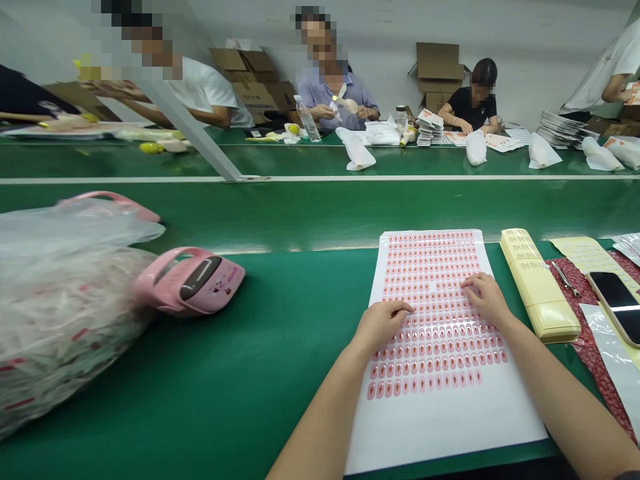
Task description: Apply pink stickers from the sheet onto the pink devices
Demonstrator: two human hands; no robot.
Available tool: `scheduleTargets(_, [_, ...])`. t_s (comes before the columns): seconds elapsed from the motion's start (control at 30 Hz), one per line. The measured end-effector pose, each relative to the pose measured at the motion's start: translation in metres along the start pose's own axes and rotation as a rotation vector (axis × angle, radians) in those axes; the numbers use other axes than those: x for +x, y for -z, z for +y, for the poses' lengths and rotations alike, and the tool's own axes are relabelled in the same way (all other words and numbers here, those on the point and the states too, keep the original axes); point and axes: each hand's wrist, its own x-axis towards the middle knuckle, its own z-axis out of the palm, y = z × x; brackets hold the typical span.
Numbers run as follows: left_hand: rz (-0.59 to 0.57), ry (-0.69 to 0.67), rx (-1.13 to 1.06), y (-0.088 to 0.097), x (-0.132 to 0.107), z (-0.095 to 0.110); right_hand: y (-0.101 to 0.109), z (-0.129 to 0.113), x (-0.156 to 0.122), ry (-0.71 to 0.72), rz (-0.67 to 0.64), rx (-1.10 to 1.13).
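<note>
A white sheet [440, 427] covered in rows of small pink stickers lies on the green table [250, 373] in front of me. My left hand [383, 323] rests on the sheet's left edge, fingers curled with the fingertip pressed on the stickers. My right hand [485, 298] lies on the sheet's right part, fingers bent down onto a sticker row. Whether either hand pinches a sticker is too small to tell.
A pink device [193, 280] lies left of the sheet beside a plastic bag [60, 300] of goods. A cream-yellow stack [540, 287], tweezers [565, 278] and a phone [617, 303] lie at right. Beyond the green conveyor belt [320, 207], several people work among cardboard boxes [440, 70].
</note>
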Motion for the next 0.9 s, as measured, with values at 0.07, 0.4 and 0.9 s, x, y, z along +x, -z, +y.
scheduleTargets(0.07, [-0.003,-0.005,-0.002,-0.0003,0.0000,-0.0003,0.0002,-0.0006,0.0000,0.002,0.002,-0.001])
scheduleTargets(0.4, [-0.016,-0.001,-0.009,-0.0020,0.0013,-0.0026,0.0010,-0.0008,0.0002,-0.003,-0.012,0.004])
scheduleTargets(0.9, [-0.024,-0.005,0.085,0.0013,-0.0028,0.0022,-0.0011,0.0027,0.0002,0.030,0.010,-0.001])
